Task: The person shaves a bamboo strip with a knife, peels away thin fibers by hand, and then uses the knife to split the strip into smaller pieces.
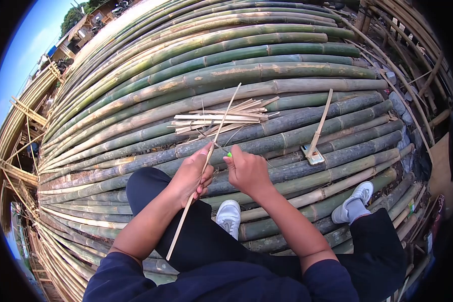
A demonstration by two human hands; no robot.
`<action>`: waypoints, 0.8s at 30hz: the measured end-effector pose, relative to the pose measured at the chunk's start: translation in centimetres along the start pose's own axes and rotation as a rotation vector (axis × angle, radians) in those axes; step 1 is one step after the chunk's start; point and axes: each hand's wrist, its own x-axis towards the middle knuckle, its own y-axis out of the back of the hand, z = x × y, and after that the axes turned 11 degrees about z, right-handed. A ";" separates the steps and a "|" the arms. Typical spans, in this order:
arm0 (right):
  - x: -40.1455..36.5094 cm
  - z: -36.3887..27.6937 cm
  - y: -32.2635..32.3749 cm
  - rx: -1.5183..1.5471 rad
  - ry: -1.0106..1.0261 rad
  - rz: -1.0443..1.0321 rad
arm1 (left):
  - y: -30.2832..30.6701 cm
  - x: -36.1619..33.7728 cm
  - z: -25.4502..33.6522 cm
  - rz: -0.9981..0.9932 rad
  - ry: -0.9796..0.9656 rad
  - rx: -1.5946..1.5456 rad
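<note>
My left hand (192, 173) is closed around a long, thin bamboo strip (183, 233), which slants from my lap up past my fingers. In my closed right hand (249, 173) is a small knife (229, 154) with bright green on its handle. Its thin dark blade points left and meets or crosses the strip just above my left thumb; the exact contact is too small to make out. Beyond my hands, a pile of split bamboo strips (241, 111) lies across the poles.
Rows of green and grey bamboo poles (267, 70) cover the ground under my shoes (228, 216). To the right, a phone-like object (314, 156) lies on the poles with a flat bamboo piece (322, 121) resting against it. Bamboo racks (29, 111) stand at left.
</note>
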 end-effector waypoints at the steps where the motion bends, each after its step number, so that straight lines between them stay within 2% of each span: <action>1: -0.1 1.1 -1.0 0.071 -0.024 0.067 | -0.1 -0.1 0.0 -0.002 -0.001 -0.003; 3: 0.3 1.9 -1.9 0.067 -0.088 0.102 | -0.5 -0.3 0.0 -0.041 0.026 0.080; 5: 0.0 1.6 -1.9 0.063 -0.151 0.127 | 0.0 -0.1 -0.2 -0.037 0.014 0.028; 7: 0.2 -0.6 -0.8 -0.112 0.026 0.122 | 0.6 0.2 -0.3 -0.021 0.001 -0.054; 10: 1.7 1.4 -0.9 -0.135 0.068 0.169 | 0.5 -0.5 0.1 -0.066 0.047 -0.067; 11: 2.3 2.1 -1.3 -0.285 0.052 0.180 | 0.3 -0.5 -0.2 -0.075 0.042 -0.075; 14: 2.6 2.5 -1.4 -0.428 0.017 0.148 | 0.0 -0.6 -1.2 -0.174 0.065 0.001; 18: 1.8 1.6 -1.0 -0.254 0.157 0.155 | 0.4 -1.0 -0.5 -0.117 0.036 -0.067; 20: 3.2 4.1 -1.7 -0.269 0.113 0.167 | 0.4 -1.4 -0.7 -0.192 0.089 -0.114; 22: 4.7 5.4 -1.5 -0.375 -0.094 0.181 | 0.3 -1.8 -0.8 -0.208 0.115 -0.115; 24: 4.3 4.6 -1.1 -0.360 -0.072 0.197 | 0.3 -1.9 -0.5 -0.180 0.056 -0.141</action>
